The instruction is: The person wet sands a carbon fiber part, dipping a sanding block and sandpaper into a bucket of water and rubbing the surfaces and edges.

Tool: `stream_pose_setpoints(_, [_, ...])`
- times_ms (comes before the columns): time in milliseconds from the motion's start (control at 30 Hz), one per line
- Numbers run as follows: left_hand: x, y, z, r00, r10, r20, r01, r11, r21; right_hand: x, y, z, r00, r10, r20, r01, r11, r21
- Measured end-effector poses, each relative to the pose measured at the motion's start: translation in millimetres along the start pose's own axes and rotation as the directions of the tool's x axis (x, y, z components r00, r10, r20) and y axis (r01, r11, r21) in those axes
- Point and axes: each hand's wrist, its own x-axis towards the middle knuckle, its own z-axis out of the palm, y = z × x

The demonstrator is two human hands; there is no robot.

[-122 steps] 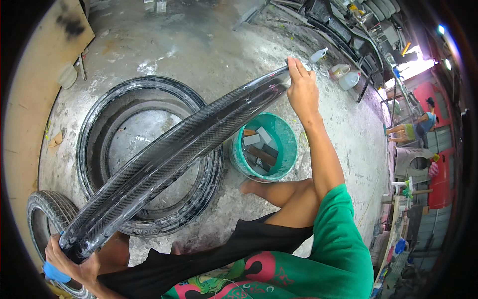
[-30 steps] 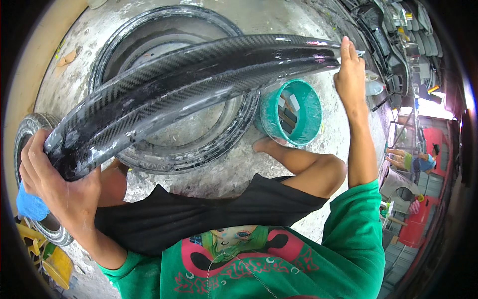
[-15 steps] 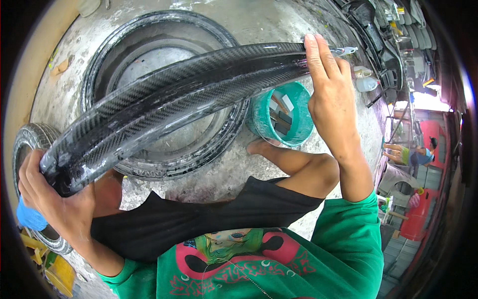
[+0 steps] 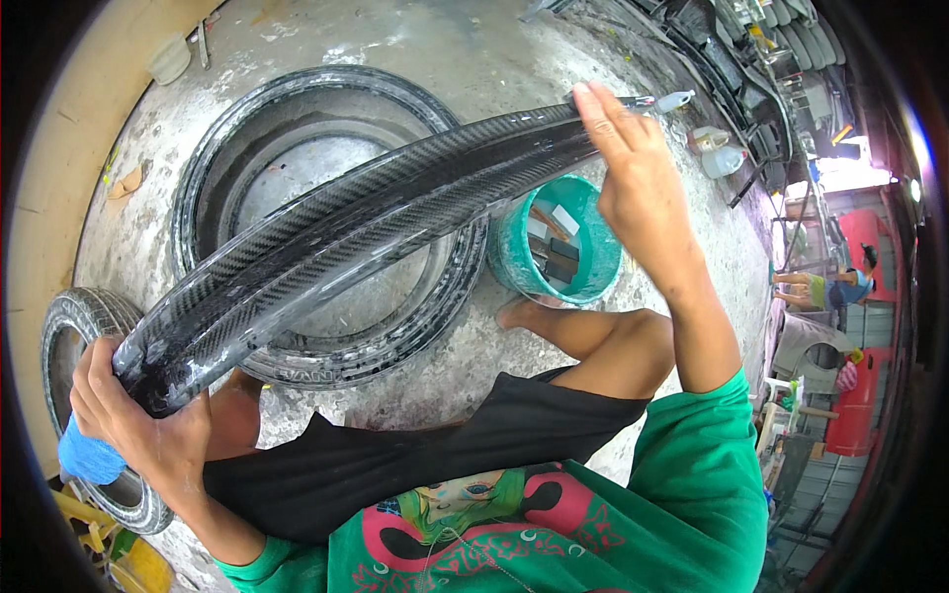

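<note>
long carbon-look panel (image 4: 366, 212), glossy blk w/ woven pattern along its length, is held up slantwise over the big tyre (image 4: 425, 321), covering part of its open middle; near end sticks out past the tyre's lower l edge, far end past its upper r.

l hand (image 4: 148, 425), lower l of the big tyre, has the panel's near end: fingers curled round one edge, thumb at the other, pinching it. r hand (image 4: 643, 188), r of the tyre, is at the far end, fingers straight, pretty close tog., laid across the panel; thumb hidden, so can't tell if it's gripping from below.

just r of the big tyre, approx. touching in view: teal bucket (image 4: 509, 252) w/ several grey, white & brown blocks (image 4: 561, 262) inside. lower l of the tyre: smaller tyre (image 4: 99, 311), plus a blue cloth-like thing (image 4: 89, 455) next to l hand; can't tell what it's fixed to. dry leaf (image 4: 127, 183) on the floor (image 4: 474, 366) l of the big tyre. upper r of it, well apart, a few plastic bottles (image 4: 725, 161).

person's bare foot (image 4: 519, 314) is r of the tyre, near the bucket; blk shorts (image 4: 395, 455) & green shirt (image 4: 682, 474) below it. co-worker (image 4: 848, 287) far r of the tyre.
</note>
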Motion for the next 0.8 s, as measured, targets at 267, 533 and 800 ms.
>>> stream_pose_setpoints(267, [-6.6,9.9,2.9,0.999,0.043,-0.008,-0.043,0.999,-0.021,-13.0,-2.6,-1.0,1.0,0.028,0.012,-0.024,0.961,-0.276])
stream_pose_setpoints(533, [-3.5,16.4,9.8,0.999,0.035,0.022,-0.035,0.999,-0.031,-20.6,57.0,13.7,0.986,0.167,-0.022,-0.167,0.946,-0.278])
stream_pose_setpoints(800, [-8.9,4.2,-6.9,1.0,0.019,-0.021,-0.02,0.999,-0.046,-17.4,20.9,1.2,0.996,0.084,0.007,-0.081,0.972,-0.222])
